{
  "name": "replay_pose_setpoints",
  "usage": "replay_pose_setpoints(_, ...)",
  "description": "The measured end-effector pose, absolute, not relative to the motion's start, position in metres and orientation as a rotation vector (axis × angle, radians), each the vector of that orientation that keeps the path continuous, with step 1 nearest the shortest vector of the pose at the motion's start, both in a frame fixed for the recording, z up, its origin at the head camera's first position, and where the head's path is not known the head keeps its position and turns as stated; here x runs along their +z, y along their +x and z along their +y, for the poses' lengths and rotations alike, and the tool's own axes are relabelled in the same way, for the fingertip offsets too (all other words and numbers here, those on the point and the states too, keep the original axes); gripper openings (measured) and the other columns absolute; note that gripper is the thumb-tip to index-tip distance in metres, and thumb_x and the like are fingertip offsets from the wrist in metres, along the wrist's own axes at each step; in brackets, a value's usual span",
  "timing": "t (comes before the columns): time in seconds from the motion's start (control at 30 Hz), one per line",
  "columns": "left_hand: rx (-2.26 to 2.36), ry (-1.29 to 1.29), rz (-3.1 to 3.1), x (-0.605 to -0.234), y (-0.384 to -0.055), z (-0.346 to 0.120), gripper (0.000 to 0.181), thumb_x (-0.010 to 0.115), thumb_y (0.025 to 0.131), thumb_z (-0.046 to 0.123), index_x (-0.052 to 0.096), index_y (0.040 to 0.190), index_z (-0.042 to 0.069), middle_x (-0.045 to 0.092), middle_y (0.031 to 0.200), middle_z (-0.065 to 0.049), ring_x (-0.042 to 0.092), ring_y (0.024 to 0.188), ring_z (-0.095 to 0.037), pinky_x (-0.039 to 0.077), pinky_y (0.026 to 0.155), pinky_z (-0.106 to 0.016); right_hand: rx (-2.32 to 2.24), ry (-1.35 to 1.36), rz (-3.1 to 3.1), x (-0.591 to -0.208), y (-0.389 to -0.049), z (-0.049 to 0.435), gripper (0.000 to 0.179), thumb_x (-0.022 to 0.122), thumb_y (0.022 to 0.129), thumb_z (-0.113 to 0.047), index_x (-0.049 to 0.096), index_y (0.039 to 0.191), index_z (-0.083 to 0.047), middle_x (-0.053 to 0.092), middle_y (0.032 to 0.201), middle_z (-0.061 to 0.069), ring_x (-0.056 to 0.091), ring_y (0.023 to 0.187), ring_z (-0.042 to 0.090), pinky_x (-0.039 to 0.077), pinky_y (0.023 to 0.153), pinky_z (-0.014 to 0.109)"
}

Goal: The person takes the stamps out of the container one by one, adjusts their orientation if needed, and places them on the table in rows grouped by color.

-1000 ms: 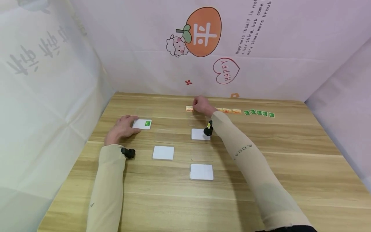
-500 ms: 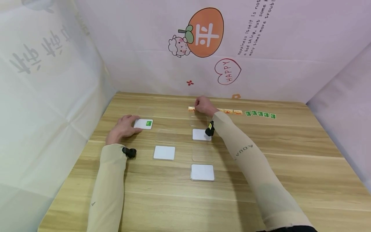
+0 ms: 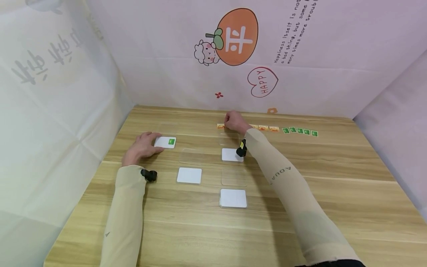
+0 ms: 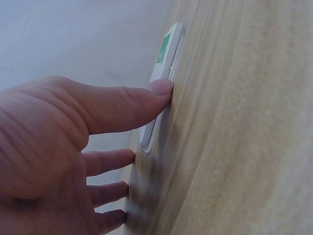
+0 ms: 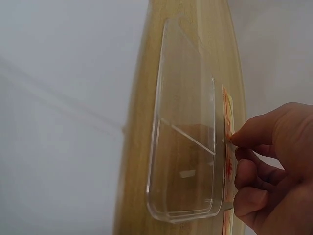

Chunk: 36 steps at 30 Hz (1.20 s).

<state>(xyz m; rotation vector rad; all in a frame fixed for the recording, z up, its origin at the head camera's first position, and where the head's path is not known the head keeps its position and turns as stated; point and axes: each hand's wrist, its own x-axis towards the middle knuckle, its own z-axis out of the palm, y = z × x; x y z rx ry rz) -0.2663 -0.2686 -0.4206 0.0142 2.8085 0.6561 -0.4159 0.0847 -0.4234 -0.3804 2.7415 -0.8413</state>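
Observation:
At the left of the wooden table, my left hand [image 3: 144, 145] holds a white card stack [image 3: 164, 142] by its edges. A small green sticker [image 3: 172, 141] lies on the stack's right end. In the left wrist view the thumb presses the side of the stack's clear plastic case [image 4: 155, 128], while the index finger is hidden. My right hand [image 3: 235, 121] is at the back, over a row of small orange stickers [image 3: 263, 128]. The right wrist view has its thumb and finger pinching at the edge of an orange sticker [image 5: 228, 117]; the exact contact is partly hidden.
Several green stickers [image 3: 300, 131] lie right of the orange row. White card stacks [image 3: 189, 175] and clear plastic lids [image 3: 233, 177] sit in the middle. One clear lid [image 5: 183, 137] lies just in front of the right fingers. A printed cloth [image 3: 166, 74] hangs behind the table.
The head view has shifted slightly. Both hands stay almost in place, the left on the white card stack and the right at the orange stickers.

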Motion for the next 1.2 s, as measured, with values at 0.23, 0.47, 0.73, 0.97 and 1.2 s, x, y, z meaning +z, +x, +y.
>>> replay_pose_setpoints(0.23, 0.650, 0.022, 2.808, -0.420, -0.266, -0.268, 0.065, 0.062, 0.095, 0.032, 0.035, 0.150, 0.012, 0.016, 0.159, -0.029, 0.011, 0.144, -0.054, 0.016, 0.113, -0.069, -0.824, -0.390, 2.753, -0.425, -0.418, 0.085, 0.007, 0.055, 0.091, -0.005, 0.059, 0.097, -0.002, 0.057, 0.092, 0.010, 0.052, 0.083, 0.023, 0.042, 0.067, 0.028)
replay_pose_setpoints(0.47, 0.651, 0.020, 2.805, -0.418, -0.265, -0.267, 0.066, 0.062, 0.095, 0.033, 0.035, 0.151, 0.011, 0.016, 0.159, -0.029, 0.011, 0.144, -0.053, 0.016, 0.113, -0.068, -0.820, -0.392, 2.756, -0.425, -0.418, 0.086, 0.005, 0.056, 0.092, -0.007, 0.059, 0.095, -0.004, 0.056, 0.090, 0.010, 0.052, 0.081, 0.023, 0.042, 0.066, 0.029)
replay_pose_setpoints(0.73, 0.650, 0.023, 2.805, -0.418, -0.265, -0.266, 0.066, 0.062, 0.095, 0.032, 0.035, 0.151, 0.010, 0.016, 0.159, -0.029, 0.011, 0.144, -0.053, 0.016, 0.114, -0.067, -0.841, -0.378, 2.762, -0.418, -0.413, 0.083, 0.006, 0.056, 0.092, -0.008, 0.058, 0.096, -0.004, 0.055, 0.090, 0.009, 0.051, 0.081, 0.024, 0.041, 0.066, 0.030)
replay_pose_setpoints(0.97, 0.654, 0.020, 2.803, -0.419, -0.266, -0.268, 0.067, 0.062, 0.095, 0.033, 0.034, 0.151, 0.010, 0.015, 0.159, -0.029, 0.010, 0.144, -0.052, 0.016, 0.113, -0.068, -0.823, -0.396, 2.767, -0.410, -0.409, 0.079, 0.005, 0.055, 0.093, -0.011, 0.057, 0.095, -0.007, 0.055, 0.090, 0.008, 0.051, 0.079, 0.023, 0.041, 0.065, 0.030)
replay_pose_setpoints(1.2, 0.653, 0.015, 2.799, -0.420, -0.266, -0.268, 0.067, 0.062, 0.095, 0.033, 0.034, 0.151, 0.010, 0.015, 0.159, -0.029, 0.010, 0.144, -0.052, 0.015, 0.113, -0.068, -0.791, -0.448, 2.799, -0.408, -0.404, 0.072, 0.006, 0.056, 0.092, -0.012, 0.059, 0.091, -0.006, 0.055, 0.087, 0.007, 0.051, 0.077, 0.021, 0.040, 0.063, 0.028)
